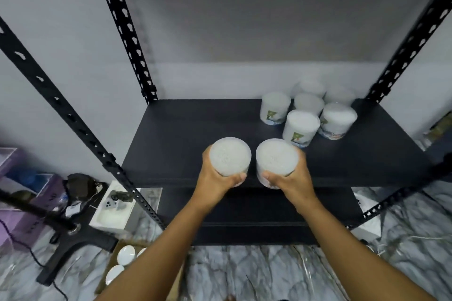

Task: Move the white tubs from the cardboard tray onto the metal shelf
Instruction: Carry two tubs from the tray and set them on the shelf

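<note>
- Two white tubs in hand, one per hand, both held over the front edge of the metal shelf [195,129].
- left hand [217,178] grips left tub [230,156] from below and the side, thumb curled across its near wall, fingers wrapped round the far side.
- right hand [291,178] grips right tub [276,157] the same way, thumb on the near wall, fingers round the right side.
- Held tubs sit side by side, just apart, lids facing the camera; cannot tell if their bases touch the shelf board.
- Six more tubs [300,126] stand in a cluster at the back right of the same shelf, upright, touching or nearly so; some show a green and blue label low on the wall. Back ones are blurred.
- Right tub is near the front-most tub of that cluster; touching or not, cannot tell.
- Shelf board is dark, framed by black slotted uprights [122,29]; a lower board shows under it.
- cardboard tray [115,273] is on the floor, bottom left, partly hidden by the left forearm; at least three white lids [126,254] show in it.
- Marble-pattern floor [244,273] beneath.
- Left of the rack: black stand foot [71,249], purple boxes [14,222], a white box [112,208], cables.
</note>
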